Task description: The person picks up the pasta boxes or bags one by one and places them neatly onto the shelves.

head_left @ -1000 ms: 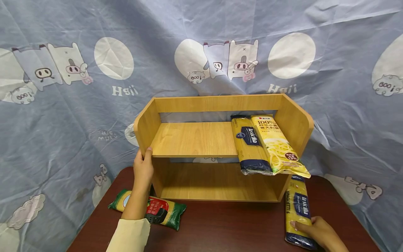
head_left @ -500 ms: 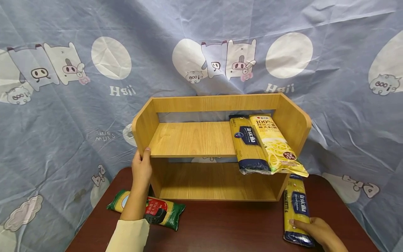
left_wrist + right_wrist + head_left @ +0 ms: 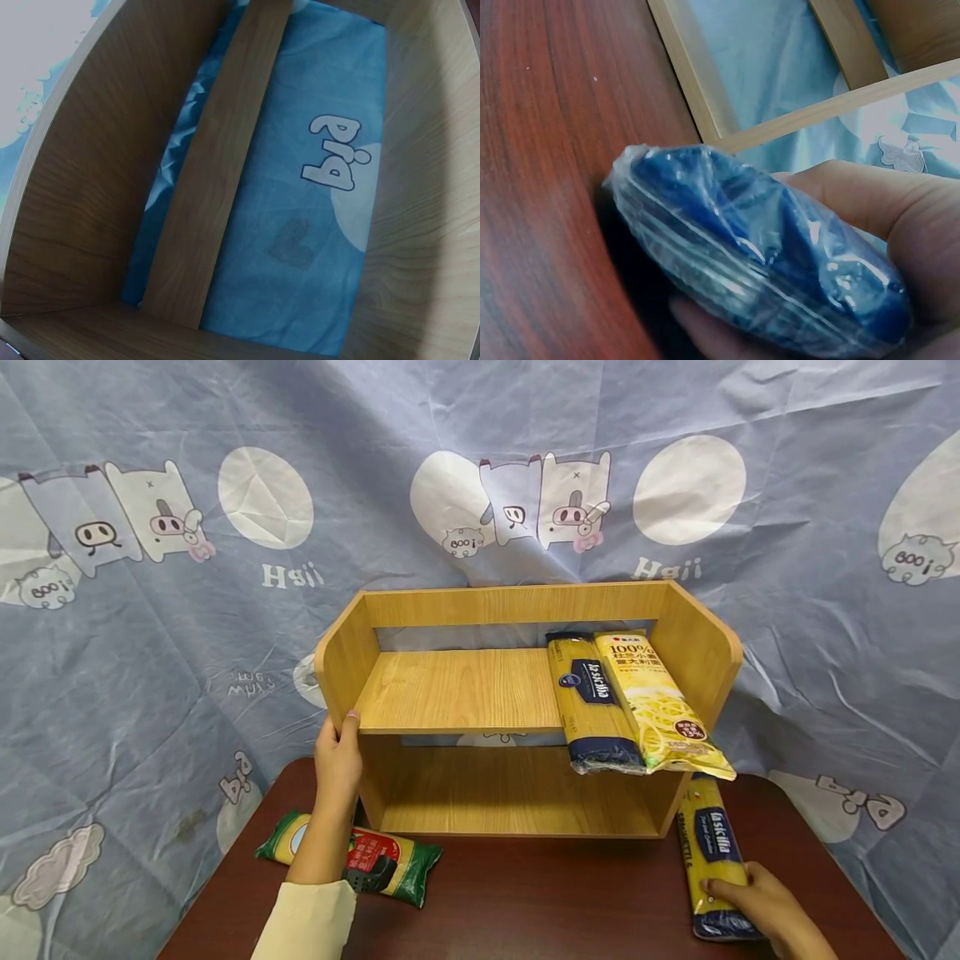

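Observation:
My left hand [image 3: 339, 762] grips the left side panel of a two-tier wooden shelf [image 3: 465, 693], at about the height of the upper board. In the left wrist view the shelf's inner boards [image 3: 202, 172] fill the frame and the hand is out of sight. My right hand [image 3: 761, 906] holds a yellow and navy spaghetti pack [image 3: 708, 852] to the right of the shelf. Its thumb lies on top of the pack. From the right wrist, the pack's crinkled clear end [image 3: 757, 255] shows, with fingers partly visible beneath it.
On the upper board's right side lie a navy-ended pasta pack [image 3: 596, 702] and a yellow noodle pack [image 3: 660, 702], both overhanging the front. A green-ended pasta pack [image 3: 408, 868] lies behind my left forearm on the dark red table [image 3: 555, 893]. A patterned cloth [image 3: 480, 410] hangs behind.
The near end of the spaghetti pack has swung slightly right and away from me, and its face has tilted, with my right hand still on it. My left hand keeps its grip.

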Available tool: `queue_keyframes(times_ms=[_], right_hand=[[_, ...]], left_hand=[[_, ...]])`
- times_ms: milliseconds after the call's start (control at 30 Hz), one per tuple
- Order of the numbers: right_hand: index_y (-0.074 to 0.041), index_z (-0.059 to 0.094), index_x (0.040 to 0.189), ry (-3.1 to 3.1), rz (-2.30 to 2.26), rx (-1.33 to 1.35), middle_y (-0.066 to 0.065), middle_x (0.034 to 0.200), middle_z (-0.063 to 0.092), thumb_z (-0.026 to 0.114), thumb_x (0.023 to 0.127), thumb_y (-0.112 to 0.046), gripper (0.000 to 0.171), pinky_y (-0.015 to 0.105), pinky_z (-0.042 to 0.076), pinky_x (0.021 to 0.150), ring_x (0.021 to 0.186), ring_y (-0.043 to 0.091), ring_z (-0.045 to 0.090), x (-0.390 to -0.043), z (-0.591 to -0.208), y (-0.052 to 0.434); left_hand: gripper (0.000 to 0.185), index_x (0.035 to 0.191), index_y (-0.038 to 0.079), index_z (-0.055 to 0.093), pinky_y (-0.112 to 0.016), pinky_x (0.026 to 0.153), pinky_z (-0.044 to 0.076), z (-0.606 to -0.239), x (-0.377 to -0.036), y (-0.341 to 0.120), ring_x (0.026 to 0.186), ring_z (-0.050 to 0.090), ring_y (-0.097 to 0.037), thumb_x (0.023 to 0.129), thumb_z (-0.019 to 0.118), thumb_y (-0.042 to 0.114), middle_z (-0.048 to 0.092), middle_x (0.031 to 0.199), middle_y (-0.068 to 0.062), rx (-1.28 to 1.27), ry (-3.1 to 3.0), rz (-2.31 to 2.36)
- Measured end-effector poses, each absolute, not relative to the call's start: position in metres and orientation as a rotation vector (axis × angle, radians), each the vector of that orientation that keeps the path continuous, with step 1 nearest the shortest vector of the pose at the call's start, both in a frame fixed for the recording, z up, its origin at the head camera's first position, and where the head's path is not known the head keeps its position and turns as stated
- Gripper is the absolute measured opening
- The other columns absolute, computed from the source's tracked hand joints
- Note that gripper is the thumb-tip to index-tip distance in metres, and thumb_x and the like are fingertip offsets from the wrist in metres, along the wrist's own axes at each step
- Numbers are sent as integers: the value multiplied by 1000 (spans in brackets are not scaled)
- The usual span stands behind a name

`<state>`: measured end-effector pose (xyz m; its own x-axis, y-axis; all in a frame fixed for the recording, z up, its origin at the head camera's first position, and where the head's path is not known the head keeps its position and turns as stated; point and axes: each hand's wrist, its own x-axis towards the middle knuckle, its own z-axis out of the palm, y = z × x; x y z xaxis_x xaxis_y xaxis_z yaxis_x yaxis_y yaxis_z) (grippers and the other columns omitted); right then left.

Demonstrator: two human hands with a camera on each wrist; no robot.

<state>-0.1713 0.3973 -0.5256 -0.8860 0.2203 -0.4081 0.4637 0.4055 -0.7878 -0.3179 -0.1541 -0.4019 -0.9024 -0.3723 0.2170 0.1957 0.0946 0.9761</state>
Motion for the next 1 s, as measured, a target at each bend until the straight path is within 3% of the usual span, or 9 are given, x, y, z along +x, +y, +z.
queue_keyframes(times_ms=[233, 567, 800, 1000], right_hand=[[15, 30, 124, 2400, -1536, 594, 14, 92, 68, 64, 97, -28, 61, 38, 60, 68, 76, 20, 70, -169, -523, 398], [14, 52, 119, 2267, -1657, 533, 3, 86, 71, 61, 99, -31, 51, 35, 60, 71, 77, 18, 71, -176, -526, 404], [14, 29, 142, 2140, -1802, 545, 2, 94, 70, 58, 101, -42, 75, 38, 61, 77, 84, 19, 72, -175, -530, 405], [11, 17, 149, 2067, -1911, 461, -1, 97, 71, 56, 103, -35, 76, 37, 60, 79, 89, 16, 72, -178, -530, 405]], left_hand=[[49, 144, 17, 53, -45, 110, 40, -400, -316, -152, 124, 54, -27, 104, 49, 44, 58, 137, -14, 179, -1968, -1880], [49, 143, 15, 54, -45, 111, 39, -400, -316, -154, 125, 53, -27, 104, 49, 44, 58, 136, -13, 172, -1967, -1876], [48, 143, 15, 54, -43, 110, 39, -400, -317, -153, 124, 53, -26, 104, 49, 43, 58, 137, -14, 163, -1964, -1883], [47, 139, 12, 57, -43, 112, 37, -399, -317, -154, 126, 51, -26, 104, 50, 43, 58, 136, -14, 172, -1978, -1858]])
